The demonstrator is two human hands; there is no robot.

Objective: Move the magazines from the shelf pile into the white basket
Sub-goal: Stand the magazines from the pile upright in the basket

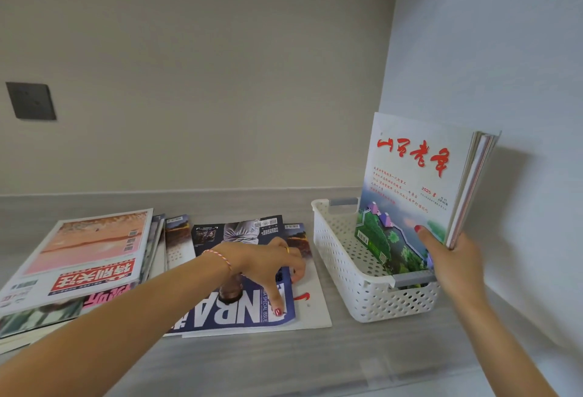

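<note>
A white perforated basket (344, 258) sits on the shelf at the right, near the side wall. Several magazines stand upright in it; the front one (410, 182) has a white cover with red characters. My right hand (448, 258) grips their lower right corner, thumb on the front cover. In the middle of the shelf a blue NBA magazine (239, 305) lies on top of other flat magazines. My left hand (271, 264) pinches its right edge, thumb on the cover and fingers curled under. A taller pile with a pink-covered magazine (94, 245) on top lies at the left.
The grey shelf surface (284, 362) runs under everything. A beige back wall carries a dark square switch plate (31, 100) at the left. The pale side wall (504, 81) stands close behind the basket at the right.
</note>
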